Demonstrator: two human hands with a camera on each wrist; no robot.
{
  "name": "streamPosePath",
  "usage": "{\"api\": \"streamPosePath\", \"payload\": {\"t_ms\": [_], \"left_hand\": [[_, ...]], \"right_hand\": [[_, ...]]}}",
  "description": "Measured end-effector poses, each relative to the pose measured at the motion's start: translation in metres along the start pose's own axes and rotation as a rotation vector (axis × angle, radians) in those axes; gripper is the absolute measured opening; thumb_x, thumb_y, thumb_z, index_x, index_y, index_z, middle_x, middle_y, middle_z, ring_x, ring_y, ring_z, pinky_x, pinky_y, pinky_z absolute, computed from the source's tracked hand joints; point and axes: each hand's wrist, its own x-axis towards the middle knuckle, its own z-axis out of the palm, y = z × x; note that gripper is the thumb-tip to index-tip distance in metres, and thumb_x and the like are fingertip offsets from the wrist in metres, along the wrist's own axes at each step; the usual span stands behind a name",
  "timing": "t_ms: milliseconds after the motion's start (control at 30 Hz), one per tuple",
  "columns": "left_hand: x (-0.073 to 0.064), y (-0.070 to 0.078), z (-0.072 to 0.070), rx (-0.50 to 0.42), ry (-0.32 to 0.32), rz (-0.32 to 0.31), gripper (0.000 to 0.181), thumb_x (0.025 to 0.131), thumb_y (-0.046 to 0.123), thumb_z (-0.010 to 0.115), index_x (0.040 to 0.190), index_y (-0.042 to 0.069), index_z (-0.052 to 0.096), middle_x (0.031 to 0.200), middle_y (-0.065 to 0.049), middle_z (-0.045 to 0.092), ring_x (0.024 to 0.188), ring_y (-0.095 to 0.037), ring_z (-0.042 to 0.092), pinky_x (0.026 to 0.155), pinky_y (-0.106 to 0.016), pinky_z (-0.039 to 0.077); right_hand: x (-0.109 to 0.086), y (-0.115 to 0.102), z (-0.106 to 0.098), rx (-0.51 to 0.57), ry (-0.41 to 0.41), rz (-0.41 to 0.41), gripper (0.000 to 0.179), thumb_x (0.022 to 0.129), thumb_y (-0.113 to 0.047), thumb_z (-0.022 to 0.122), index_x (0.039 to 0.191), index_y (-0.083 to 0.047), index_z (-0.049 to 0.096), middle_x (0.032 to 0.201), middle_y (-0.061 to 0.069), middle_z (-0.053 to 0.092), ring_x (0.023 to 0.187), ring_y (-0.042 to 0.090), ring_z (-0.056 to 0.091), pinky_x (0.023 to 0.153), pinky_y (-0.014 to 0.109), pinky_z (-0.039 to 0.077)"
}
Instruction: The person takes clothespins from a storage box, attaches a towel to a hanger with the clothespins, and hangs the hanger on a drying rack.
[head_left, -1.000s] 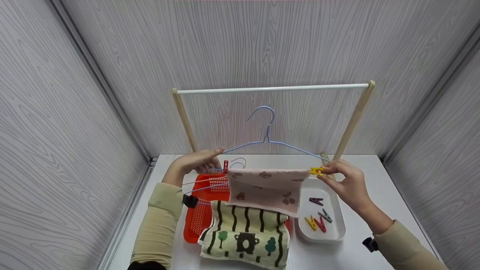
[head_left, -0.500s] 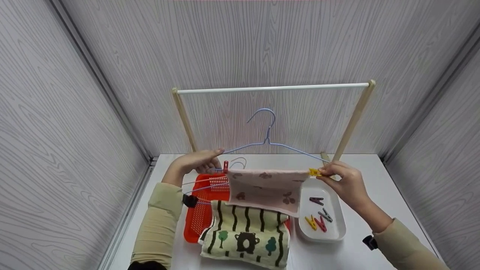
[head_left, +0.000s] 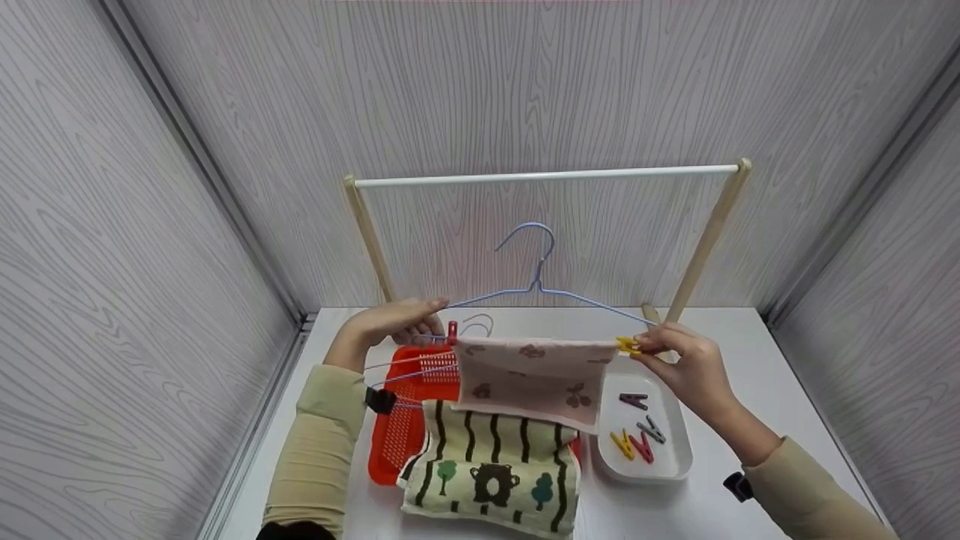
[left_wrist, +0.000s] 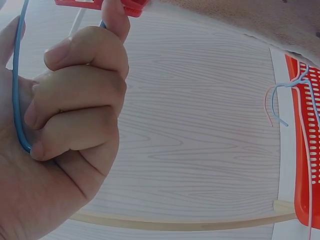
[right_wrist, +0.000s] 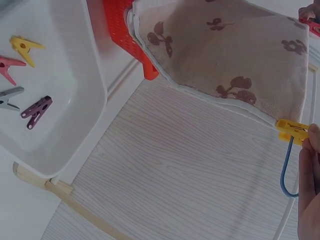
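Observation:
A blue wire hanger (head_left: pixel 499 292) is held up in front of the rack, hook upward. My left hand (head_left: pixel 397 321) grips its left end, and in the left wrist view the fingers (left_wrist: pixel 80 85) curl round the blue wire. A pink towel (head_left: pixel 532 379) with brown plant prints hangs over the lower bar. At its left top corner sits a red clothespin (head_left: pixel 452 332), with one left fingertip right at it in the left wrist view. My right hand (head_left: pixel 694 367) pinches a yellow clothespin (right_wrist: pixel 290 129) at the towel's other top corner, beside the hanger's bent right end.
Behind stands a rack with a white rod (head_left: pixel 547 177) and wooden legs. A red basket (head_left: pixel 397 439) holds more hangers. Over it lies a striped towel (head_left: pixel 491 469) with a bear print. To the right, a white tray (head_left: pixel 645 472) contains several clothespins (head_left: pixel 634 401).
The hanger's hook has dipped slightly and shifted a little right. My right hand has moved slightly left with the yellow clothespin, close against the towel's corner. The left hand stays about where it was.

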Motion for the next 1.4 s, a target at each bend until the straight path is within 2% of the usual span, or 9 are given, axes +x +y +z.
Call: {"api": "streamPosePath", "payload": {"t_ms": [67, 200, 300, 600, 900, 1000, 1233, 1400], "left_hand": [[0.000, 0.000, 0.000, -0.007, -0.003, 0.008, 0.072, 0.106, 0.063, 0.039, 0.104, 0.000, 0.074, 0.077, 0.005, 0.064, 0.063, -0.003, 0.055, 0.056, -0.018, 0.045], [0.001, -0.001, -0.001, -0.012, -0.007, 0.021, 0.074, 0.105, 0.065, 0.040, 0.104, -0.001, 0.074, 0.076, 0.006, 0.064, 0.064, -0.003, 0.055, 0.056, -0.018, 0.045], [0.000, -0.001, -0.001, -0.011, -0.005, 0.023, 0.074, 0.107, 0.062, 0.038, 0.105, -0.002, 0.074, 0.076, 0.007, 0.063, 0.063, -0.003, 0.054, 0.055, -0.017, 0.044], [0.001, -0.001, 0.001, -0.008, 0.000, -0.021, 0.069, 0.109, 0.058, 0.035, 0.103, 0.000, 0.073, 0.075, 0.005, 0.061, 0.061, -0.002, 0.051, 0.056, -0.019, 0.044], [0.004, -0.001, 0.003, 0.000, 0.017, -0.004, 0.071, 0.109, 0.055, 0.035, 0.105, -0.003, 0.074, 0.076, 0.005, 0.062, 0.064, -0.004, 0.054, 0.056, -0.018, 0.046], [0.003, -0.001, 0.003, -0.006, 0.022, 0.000, 0.071, 0.110, 0.055, 0.034, 0.106, -0.004, 0.074, 0.076, 0.005, 0.062, 0.063, -0.003, 0.054, 0.056, -0.018, 0.046], [0.002, -0.001, 0.002, -0.028, 0.024, -0.009, 0.072, 0.110, 0.056, 0.033, 0.106, -0.005, 0.073, 0.076, 0.005, 0.063, 0.062, -0.003, 0.054, 0.055, -0.018, 0.045], [0.002, -0.001, 0.002, -0.033, 0.029, -0.009, 0.073, 0.110, 0.057, 0.034, 0.107, -0.006, 0.072, 0.077, 0.004, 0.064, 0.062, -0.003, 0.055, 0.055, -0.018, 0.046]], "right_hand": [[-0.001, -0.001, 0.001, -0.009, 0.007, 0.006, 0.038, 0.068, 0.019, 0.090, 0.098, -0.002, 0.078, 0.095, 0.007, 0.078, 0.083, 0.016, 0.077, 0.083, 0.001, 0.050], [-0.002, -0.001, 0.002, -0.023, 0.005, -0.006, 0.047, 0.070, 0.018, 0.089, 0.111, -0.001, 0.078, 0.102, 0.010, 0.079, 0.083, 0.025, 0.079, 0.086, 0.001, 0.049], [-0.002, 0.000, 0.003, -0.030, 0.014, -0.016, 0.049, 0.073, 0.018, 0.088, 0.117, -0.001, 0.077, 0.105, 0.011, 0.080, 0.082, 0.026, 0.079, 0.087, 0.000, 0.048], [-0.001, -0.002, 0.004, -0.036, 0.047, -0.019, 0.046, 0.075, 0.016, 0.087, 0.117, -0.001, 0.078, 0.104, 0.013, 0.081, 0.082, 0.029, 0.080, 0.087, 0.000, 0.048], [0.000, -0.004, 0.005, -0.067, 0.054, 0.074, 0.037, 0.079, 0.012, 0.086, 0.114, 0.000, 0.079, 0.105, 0.013, 0.081, 0.082, 0.028, 0.079, 0.086, -0.003, 0.044], [0.001, -0.003, 0.002, -0.047, 0.069, 0.081, 0.035, 0.078, 0.010, 0.088, 0.110, -0.001, 0.079, 0.103, 0.012, 0.081, 0.082, 0.024, 0.078, 0.084, -0.001, 0.047], [0.006, -0.003, -0.004, 0.007, 0.160, 0.064, 0.025, 0.081, 0.010, 0.086, 0.102, -0.001, 0.080, 0.097, 0.010, 0.080, 0.087, 0.000, 0.071, 0.083, 0.003, 0.050], [0.010, -0.003, -0.007, 0.014, 0.219, 0.087, 0.023, 0.083, 0.008, 0.085, 0.104, 0.000, 0.078, 0.097, 0.012, 0.078, 0.091, -0.005, 0.067, 0.087, 0.004, 0.049]]}}
